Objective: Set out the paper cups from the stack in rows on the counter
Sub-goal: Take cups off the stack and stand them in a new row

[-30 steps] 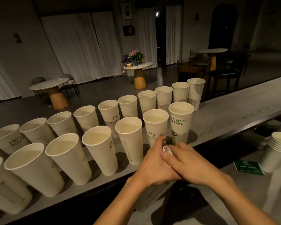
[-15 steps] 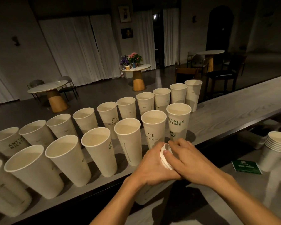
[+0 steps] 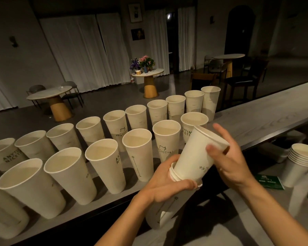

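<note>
Left hand [image 3: 164,181] holds stack [image 3: 164,211], right hand [image 3: 233,160] cup [image 3: 196,153]

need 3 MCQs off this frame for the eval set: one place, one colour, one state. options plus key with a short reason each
1. Where is the unheld short stack of white paper cups?
A. among the rows on the upper counter
B. on a round table behind
C. on the lower grey worktop, far right

2. What colour is the flat card on that worktop?
A. green
B. red
C. yellow

3. What state is the tall white paper cup in the right hand?
A. upright on the counter
B. tilted, base inside the mouth of the nested stack of white paper cups gripped by the left hand
C. crushed flat

Key:
1 C, it stands just right of the card.
2 A, its face is plainly green.
3 B, its open rim leans up and right, clear of the counter.
</note>
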A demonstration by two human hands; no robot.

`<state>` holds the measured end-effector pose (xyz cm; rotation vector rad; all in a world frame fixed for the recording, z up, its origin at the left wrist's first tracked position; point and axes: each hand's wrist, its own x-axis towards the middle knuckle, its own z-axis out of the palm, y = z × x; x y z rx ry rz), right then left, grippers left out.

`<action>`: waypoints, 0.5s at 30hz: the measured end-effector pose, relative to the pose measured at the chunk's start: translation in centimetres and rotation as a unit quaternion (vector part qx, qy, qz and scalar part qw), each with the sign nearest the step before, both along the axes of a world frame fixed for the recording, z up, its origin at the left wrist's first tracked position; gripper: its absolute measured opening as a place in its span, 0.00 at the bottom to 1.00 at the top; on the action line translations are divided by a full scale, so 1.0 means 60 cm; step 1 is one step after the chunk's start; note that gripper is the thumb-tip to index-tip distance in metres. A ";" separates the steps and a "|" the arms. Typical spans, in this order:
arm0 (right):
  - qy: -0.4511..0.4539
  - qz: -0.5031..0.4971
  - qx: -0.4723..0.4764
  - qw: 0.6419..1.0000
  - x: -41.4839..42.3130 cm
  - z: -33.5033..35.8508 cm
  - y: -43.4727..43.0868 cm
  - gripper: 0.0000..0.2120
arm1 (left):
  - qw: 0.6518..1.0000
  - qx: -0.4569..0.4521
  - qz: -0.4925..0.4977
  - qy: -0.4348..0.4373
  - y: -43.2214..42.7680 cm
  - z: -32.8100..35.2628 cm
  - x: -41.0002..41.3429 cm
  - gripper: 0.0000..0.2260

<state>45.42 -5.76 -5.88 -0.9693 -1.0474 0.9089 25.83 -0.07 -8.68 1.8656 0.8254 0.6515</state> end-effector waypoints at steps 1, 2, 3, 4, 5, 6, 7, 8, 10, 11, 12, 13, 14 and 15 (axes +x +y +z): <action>0.003 0.025 -0.014 1.000 -0.007 -0.010 -0.003 0.56 | 1.000 0.000 0.007 -0.005 0.000 0.001 0.002 0.32; -0.007 0.050 -0.027 0.998 -0.013 -0.019 -0.006 0.54 | 1.000 0.002 0.010 -0.008 0.001 0.001 0.003 0.32; -0.022 0.070 -0.035 0.997 -0.017 -0.026 -0.008 0.52 | 1.000 0.001 0.009 -0.010 0.002 -0.001 0.005 0.32; -0.036 0.079 -0.036 0.996 -0.018 -0.030 -0.009 0.48 | 1.000 -0.001 0.009 -0.012 0.002 -0.003 0.007 0.32; -0.039 0.076 -0.028 0.996 -0.016 -0.030 -0.006 0.42 | 1.000 -0.003 0.010 -0.013 0.002 -0.005 0.008 0.32; -0.031 0.060 -0.018 0.998 -0.011 -0.024 -0.001 0.36 | 1.000 -0.003 0.016 -0.011 0.004 -0.008 0.009 0.32; -0.013 0.034 -0.006 0.999 -0.001 -0.016 0.004 0.33 | 1.000 -0.003 0.023 -0.009 0.004 -0.011 0.010 0.32; 0.011 0.007 0.007 1.000 0.010 -0.008 0.011 0.33 | 1.000 -0.002 0.031 -0.004 0.006 -0.013 0.010 0.33; 0.046 -0.053 0.028 0.997 0.037 0.008 0.022 0.39 | 0.999 0.000 0.043 0.008 0.009 -0.015 0.009 0.35; 0.049 -0.083 0.031 0.995 0.051 0.014 0.027 0.39 | 0.999 0.002 0.045 0.019 0.011 -0.016 0.010 0.36; 0.040 -0.107 0.029 0.993 0.066 0.015 0.033 0.36 | 0.999 0.003 0.045 0.028 0.013 -0.017 0.011 0.37; 0.017 -0.125 0.027 0.992 0.079 0.014 0.040 0.32 | 0.998 0.002 0.045 0.033 0.015 -0.018 0.012 0.38; -0.016 -0.141 0.020 0.990 0.089 0.009 0.049 0.30 | 0.998 -0.002 0.046 0.035 0.019 -0.019 0.012 0.38; -0.051 -0.157 0.008 0.986 0.097 0.001 0.061 0.33 | 0.998 -0.005 0.047 0.036 0.021 -0.021 0.013 0.38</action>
